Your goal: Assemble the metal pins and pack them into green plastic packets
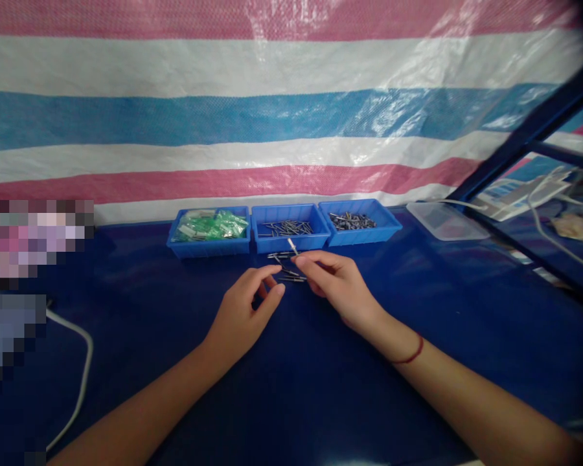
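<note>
The head-worn view looks forward and down from the near side of the worktop (291,395). It faces, fairly close, striped plastic sheeting (272,120) behind the worktop.

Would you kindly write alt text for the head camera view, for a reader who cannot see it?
A right hand holds a small bright piece above a dark blue table, the left hand open nearby, with thin metal pieces lying near both. Behind stand three blue bins of green and clear packets, thin pins and small dark parts, before a striped sheet.
</note>
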Tool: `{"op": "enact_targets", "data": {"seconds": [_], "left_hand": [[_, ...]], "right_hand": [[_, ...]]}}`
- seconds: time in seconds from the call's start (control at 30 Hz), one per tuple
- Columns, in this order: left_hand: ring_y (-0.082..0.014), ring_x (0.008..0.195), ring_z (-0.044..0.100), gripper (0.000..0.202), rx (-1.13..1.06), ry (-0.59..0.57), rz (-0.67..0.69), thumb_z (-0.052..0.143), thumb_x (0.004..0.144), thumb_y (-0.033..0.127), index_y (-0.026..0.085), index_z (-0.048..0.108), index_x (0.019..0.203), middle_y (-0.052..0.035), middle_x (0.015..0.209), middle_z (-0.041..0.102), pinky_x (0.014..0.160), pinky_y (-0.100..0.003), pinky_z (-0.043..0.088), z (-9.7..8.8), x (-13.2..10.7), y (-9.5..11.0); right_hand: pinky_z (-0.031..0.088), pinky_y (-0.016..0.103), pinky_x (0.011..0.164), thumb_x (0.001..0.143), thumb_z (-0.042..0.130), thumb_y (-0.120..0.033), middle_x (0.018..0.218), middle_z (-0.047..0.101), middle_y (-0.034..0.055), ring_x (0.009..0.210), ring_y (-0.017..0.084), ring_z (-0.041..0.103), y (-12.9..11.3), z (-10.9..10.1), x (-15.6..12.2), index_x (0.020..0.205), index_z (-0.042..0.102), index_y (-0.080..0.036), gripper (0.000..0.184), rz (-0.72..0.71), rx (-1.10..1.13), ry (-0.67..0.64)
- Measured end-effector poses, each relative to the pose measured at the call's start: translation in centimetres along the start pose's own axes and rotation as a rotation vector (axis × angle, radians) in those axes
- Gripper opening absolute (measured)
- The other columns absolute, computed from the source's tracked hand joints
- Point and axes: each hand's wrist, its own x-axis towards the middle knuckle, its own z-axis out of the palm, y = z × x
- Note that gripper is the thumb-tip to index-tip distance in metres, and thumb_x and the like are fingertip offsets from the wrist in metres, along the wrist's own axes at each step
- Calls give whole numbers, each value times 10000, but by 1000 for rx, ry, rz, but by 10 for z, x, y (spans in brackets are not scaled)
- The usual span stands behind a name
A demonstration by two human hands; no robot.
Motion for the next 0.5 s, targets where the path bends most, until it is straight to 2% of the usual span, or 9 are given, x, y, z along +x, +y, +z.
{"op": "enact_targets", "data": {"seconds": [0.07, 0.13, 0.23, 0.33, 0.43, 0.5], "left_hand": [[-153, 828, 601, 224, 86, -38, 74, 509, 917, 243, 210, 604, 1118, -33, 936, 636, 752, -289, 489, 1, -2, 0], [-181, 902, 596, 203, 178, -64, 151, 500, 917, 228, 211, 648, 1054, -49, 971, 643, 830, -338, 475, 3, -2, -1], [-208, 951, 590, 221, 313, -106, 237, 487, 919, 222, 211, 671, 1040, -66, 1027, 652, 851, -380, 468, 2, 2, -5], [-240, 1140, 541, 284, 406, -158, 319, 464, 929, 226, 215, 632, 1158, -83, 1224, 610, 968, -423, 427, -1, 11, -13], [-266, 1347, 370, 390, 479, -241, 361, 434, 938, 229, 238, 523, 1317, -81, 1447, 443, 1072, -458, 345, -5, 19, -21], [-279, 1399, 286, 436, 523, -288, 349, 424, 939, 242, 260, 458, 1374, -73, 1511, 351, 1087, -489, 320, -7, 21, -25]], "right_hand": [[282, 189, 411, 753, 688, -414, 575, 483, -50, 455, 50, 374, -2, -11, 9, 878, 705, -181, 264, 73, 172, 184], [270, 174, 387, 709, 717, -408, 657, 515, -44, 454, 37, 376, -4, -27, 20, 921, 694, -185, 309, 122, 312, 346], [267, 165, 359, 686, 710, -377, 712, 553, -36, 439, 33, 388, -3, -45, 33, 967, 674, -198, 335, 242, 435, 450], [253, 168, 345, 681, 685, -333, 681, 541, -44, 425, 40, 379, -1, -44, 33, 958, 652, -200, 308, 281, 457, 435], [248, 174, 356, 690, 665, -317, 685, 528, -47, 431, 42, 378, 0, -31, 25, 936, 635, -194, 277, 243, 411, 343], [243, 178, 368, 696, 653, -291, 682, 520, -51, 433, 42, 375, 1, -23, 20, 926, 624, -192, 251, 212, 357, 283]]}}
